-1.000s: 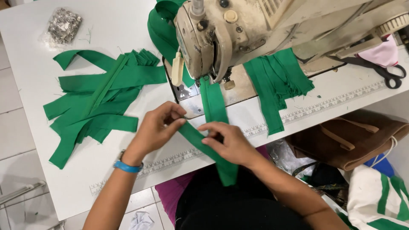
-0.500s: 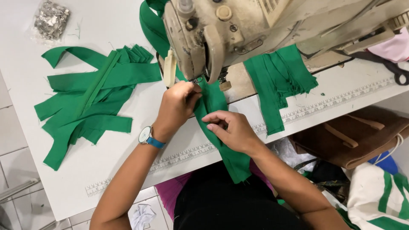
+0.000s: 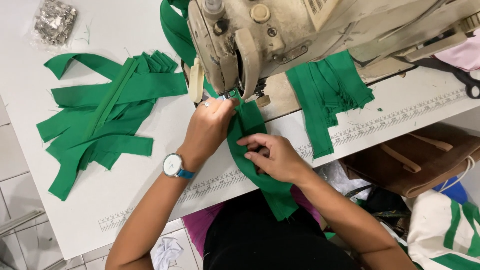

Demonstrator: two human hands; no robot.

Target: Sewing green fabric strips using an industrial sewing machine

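A green fabric strip point(image 3: 250, 145) is being fed under the head of the industrial sewing machine point(image 3: 280, 35), near the middle of the white table point(image 3: 125, 190). The left hand point(image 3: 207, 131) is closed over the strip's far end, fingertips pinched right at the presser foot. The right hand point(image 3: 272, 157) is curled, its fingers pressing the strip flat at the table's near edge, while the tail is left hanging toward the lap. The step in hand appears to be lining up the strip for stitching. The next move would seem to call for a straight edge, held taut between both hands, with fingertips kept off the needle. More cut green strips point(image 3: 100, 115) are piled to the left, and another stack point(image 3: 327, 92) lies to the right.
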